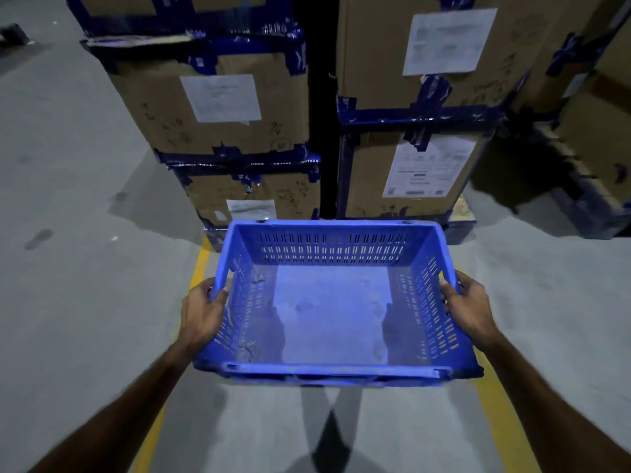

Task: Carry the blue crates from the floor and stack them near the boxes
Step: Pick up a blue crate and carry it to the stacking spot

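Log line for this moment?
phase: carry | left hand + right hand: gripping blue crate, empty | cardboard boxes ahead

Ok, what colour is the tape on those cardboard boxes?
Dark blue tape across the brown cardboard boxes, seen in the head view.

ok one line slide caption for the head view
Both hands, left hand and right hand, carry an empty blue crate toward stacked cardboard boxes.

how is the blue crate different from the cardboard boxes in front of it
The blue crate is open-topped, slotted plastic; the cardboard boxes are closed, taped in blue and carry paper labels. The crate is held up by the left hand and right hand; the boxes sit stacked. Both are rectangular.
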Demonstrator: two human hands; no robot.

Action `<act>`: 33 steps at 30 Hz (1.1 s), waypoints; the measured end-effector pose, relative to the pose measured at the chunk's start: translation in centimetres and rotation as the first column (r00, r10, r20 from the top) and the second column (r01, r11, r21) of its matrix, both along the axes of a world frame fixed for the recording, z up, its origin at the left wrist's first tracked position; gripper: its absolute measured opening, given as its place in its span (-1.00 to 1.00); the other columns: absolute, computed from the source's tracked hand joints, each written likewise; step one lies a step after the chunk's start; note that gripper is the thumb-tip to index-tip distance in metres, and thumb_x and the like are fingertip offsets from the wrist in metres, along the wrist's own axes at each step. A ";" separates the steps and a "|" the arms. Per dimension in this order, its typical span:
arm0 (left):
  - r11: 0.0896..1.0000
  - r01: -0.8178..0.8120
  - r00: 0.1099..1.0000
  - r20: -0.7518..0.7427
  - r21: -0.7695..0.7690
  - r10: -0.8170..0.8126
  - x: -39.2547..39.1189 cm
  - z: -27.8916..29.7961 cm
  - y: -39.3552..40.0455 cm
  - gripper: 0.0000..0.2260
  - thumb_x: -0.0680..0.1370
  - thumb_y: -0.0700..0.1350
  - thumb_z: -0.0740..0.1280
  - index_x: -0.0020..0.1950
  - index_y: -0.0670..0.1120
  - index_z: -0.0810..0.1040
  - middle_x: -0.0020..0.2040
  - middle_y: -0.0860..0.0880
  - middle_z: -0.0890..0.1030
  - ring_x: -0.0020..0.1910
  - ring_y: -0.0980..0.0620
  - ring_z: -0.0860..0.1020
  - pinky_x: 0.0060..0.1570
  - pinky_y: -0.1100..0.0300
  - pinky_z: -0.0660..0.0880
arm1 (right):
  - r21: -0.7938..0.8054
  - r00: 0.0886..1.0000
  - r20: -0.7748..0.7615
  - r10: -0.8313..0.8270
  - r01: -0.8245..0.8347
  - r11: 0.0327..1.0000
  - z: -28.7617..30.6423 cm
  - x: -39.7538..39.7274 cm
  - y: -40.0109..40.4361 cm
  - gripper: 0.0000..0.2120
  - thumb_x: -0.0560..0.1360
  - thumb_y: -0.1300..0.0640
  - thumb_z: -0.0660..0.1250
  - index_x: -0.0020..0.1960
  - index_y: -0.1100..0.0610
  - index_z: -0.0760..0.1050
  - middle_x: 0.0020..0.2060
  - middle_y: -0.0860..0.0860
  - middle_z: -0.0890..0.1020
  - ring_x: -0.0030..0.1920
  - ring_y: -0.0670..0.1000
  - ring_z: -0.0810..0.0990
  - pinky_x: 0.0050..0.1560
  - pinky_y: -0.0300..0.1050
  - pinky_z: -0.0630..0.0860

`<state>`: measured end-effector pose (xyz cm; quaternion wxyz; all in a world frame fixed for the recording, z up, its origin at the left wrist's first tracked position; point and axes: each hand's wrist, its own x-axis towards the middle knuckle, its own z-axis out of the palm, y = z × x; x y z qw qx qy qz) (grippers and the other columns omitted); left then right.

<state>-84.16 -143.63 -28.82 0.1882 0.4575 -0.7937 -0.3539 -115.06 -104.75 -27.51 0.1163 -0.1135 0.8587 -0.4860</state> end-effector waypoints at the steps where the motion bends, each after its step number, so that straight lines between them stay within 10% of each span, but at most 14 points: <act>1: 1.000 0.000 1.000 0.000 0.002 0.000 0.0 -1.2 0.0 -0.82 0.62 -0.08 0.36 -0.17 -0.07 0.51 -0.36 0.01 0.55 -0.34 -0.05 0.50 -0.28 0.05 0.38 | 0.007 1.000 -0.001 -0.001 0.001 1.000 -1.4 -0.1 -0.2 -0.84 0.62 0.11 0.30 0.14 -0.05 0.60 -0.22 0.05 0.70 -0.34 0.07 0.62 -0.18 0.13 0.60; 33: 0.999 -0.020 0.998 0.055 0.035 0.018 -5.1 -18.1 -3.7 -0.89 0.63 -0.06 0.34 0.01 -0.08 0.60 -0.17 -0.10 0.66 -0.20 -0.10 0.63 -0.23 0.09 0.44 | -0.007 0.998 0.050 0.033 -0.033 0.999 -16.2 -4.8 -5.4 -0.86 0.65 0.14 0.30 0.19 0.07 0.54 -0.21 0.04 0.67 -0.38 -0.02 0.62 -0.34 -0.12 0.53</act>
